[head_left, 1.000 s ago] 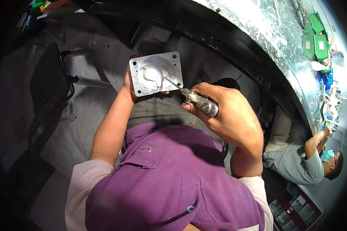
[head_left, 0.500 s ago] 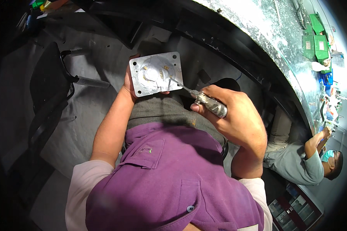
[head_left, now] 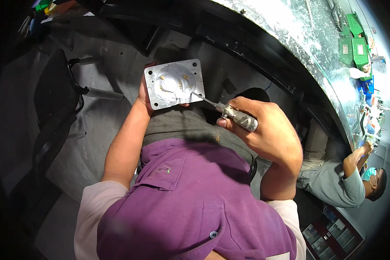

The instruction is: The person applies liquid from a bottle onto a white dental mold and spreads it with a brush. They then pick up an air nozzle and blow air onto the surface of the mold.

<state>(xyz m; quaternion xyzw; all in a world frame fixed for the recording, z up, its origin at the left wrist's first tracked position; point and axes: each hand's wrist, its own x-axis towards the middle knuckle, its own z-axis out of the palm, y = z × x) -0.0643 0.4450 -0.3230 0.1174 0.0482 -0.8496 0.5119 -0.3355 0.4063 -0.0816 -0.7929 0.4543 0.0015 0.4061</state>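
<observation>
A flat, silvery metal plate (head_left: 155,78) with holes at its corners rests above my lap. In its middle is a round, uneven pale area with small yellowish bits. My left hand (head_left: 144,89) grips the plate from its left side and underneath; most of the fingers are hidden behind it. My right hand (head_left: 268,125) is closed round the thick grey patterned handle of a slender-shafted hand tool (head_left: 242,119). The tool's thin tip reaches the lower right part of the round area; whether it touches the surface I cannot tell.
A workbench (head_left: 286,32) curves along the upper right, with green bins (head_left: 359,52) beyond. A black chair (head_left: 52,91) stands at the left. Another person (head_left: 333,182) sits at the bench on the far right. A glass-fronted cabinet (head_left: 331,236) stands at lower right.
My right hand and the tool have shifted slightly right, the tip sliding a little lower on the plate. The plate has moved slightly left in the picture; my left hand still grips it.
</observation>
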